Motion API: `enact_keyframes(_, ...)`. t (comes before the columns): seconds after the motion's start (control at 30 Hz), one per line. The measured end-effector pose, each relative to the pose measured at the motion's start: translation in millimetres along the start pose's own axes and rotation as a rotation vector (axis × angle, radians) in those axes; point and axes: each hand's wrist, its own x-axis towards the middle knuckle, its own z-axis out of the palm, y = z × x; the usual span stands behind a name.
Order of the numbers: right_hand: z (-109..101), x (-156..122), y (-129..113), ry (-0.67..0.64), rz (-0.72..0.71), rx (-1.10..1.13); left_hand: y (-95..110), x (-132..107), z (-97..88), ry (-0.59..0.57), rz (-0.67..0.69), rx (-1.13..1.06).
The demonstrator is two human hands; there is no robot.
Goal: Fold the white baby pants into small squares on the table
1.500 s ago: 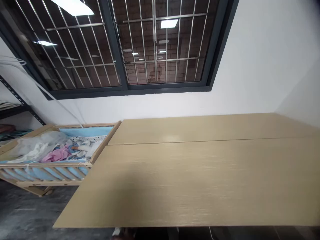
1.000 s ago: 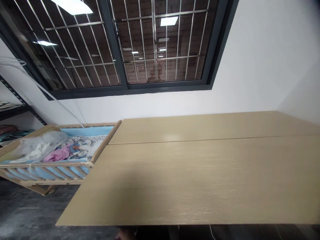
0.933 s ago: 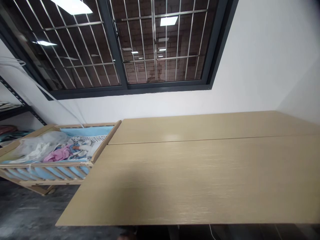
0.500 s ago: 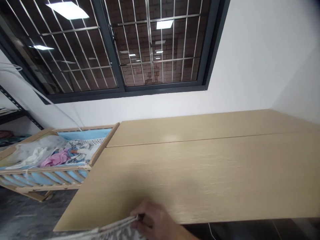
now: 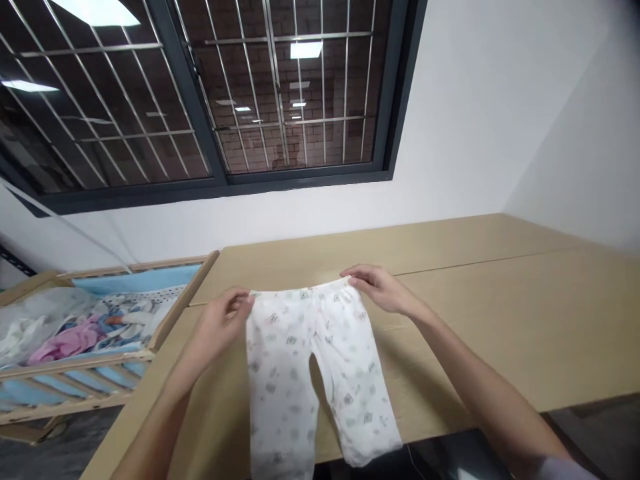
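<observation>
A pair of small white trousers (image 5: pixel 290 353) with a pale grey and green print hangs stretched between my hands, over the wooden table (image 5: pixel 480 327). My left hand (image 5: pixel 225 320) pinches the left end of the waistband. The right end of the waistband is pinched by my right hand (image 5: pixel 375 287). Both legs point towards me, with a gap between them, and the ends hang past the table's near edge. The bottom of the left leg is cut off by the frame.
On the left, beside the table, stands a wooden cot (image 5: pixel 150 353) with a blue lining. Inside lie a pink cloth (image 5: pixel 67 341), other fabrics and a clear plastic bag (image 5: pixel 45 310). A barred window (image 5: pixel 300 100) is in the wall behind. A thin seam crosses the tabletop.
The cloth, earlier low at the near edge with only one hand visible on it, is now raised and spread out over the table. My left hand has come into view. The camera has turned slightly right.
</observation>
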Motion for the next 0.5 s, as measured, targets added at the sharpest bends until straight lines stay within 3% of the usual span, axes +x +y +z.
enact_keyframes(0.1,5.9,42.5,57.1,-0.014,0.111,-0.051,-23.8,55.8,49.2,-0.125,-0.031,0.036)
enact_keyframes(0.27,39.7,99.6,128.7,0.008,0.335,-0.181,-63.7,117.6,126.2,-0.163,-0.189,0.132)
enact_keyframes(0.37,58.1,119.8,149.1,0.036,0.368,-0.237,-74.3,135.2,155.8,-0.162,-0.259,0.2)
enact_keyframes(0.5,73.9,130.9,166.7,0.074,0.401,-0.319,-77.0,142.8,173.8,-0.159,-0.323,0.28)
